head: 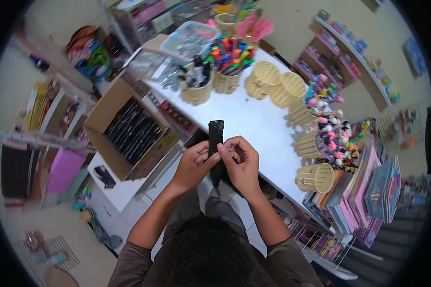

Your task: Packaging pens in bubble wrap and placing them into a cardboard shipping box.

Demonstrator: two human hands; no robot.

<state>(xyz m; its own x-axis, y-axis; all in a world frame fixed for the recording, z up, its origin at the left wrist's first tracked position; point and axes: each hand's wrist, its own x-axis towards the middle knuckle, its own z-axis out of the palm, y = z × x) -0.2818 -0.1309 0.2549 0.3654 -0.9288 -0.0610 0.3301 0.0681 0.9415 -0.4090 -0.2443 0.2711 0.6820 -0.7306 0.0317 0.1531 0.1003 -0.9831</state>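
A long, narrow black package point(216, 134), glossy like plastic wrap, is held upright between my hands in front of the white table. My left hand point(194, 165) grips its left side, with the thumb across the front. My right hand point(240, 159) pinches its right edge between thumb and curled fingers. The package's lower part hangs below my fingers. To the left, an open cardboard box point(106, 107) holds many similar black packages point(134, 132) in rows. One more black package point(105, 177) lies on the white surface beside the box.
On the white table point(251, 125) stand a basket of colourful markers point(227, 82), a basket with black and clear items point(197, 89), woven baskets point(264, 77), baskets of plush figures point(309, 143), a clear plastic container point(190, 39) and stacked notebooks point(355, 201). The table edge runs diagonally near my hands.
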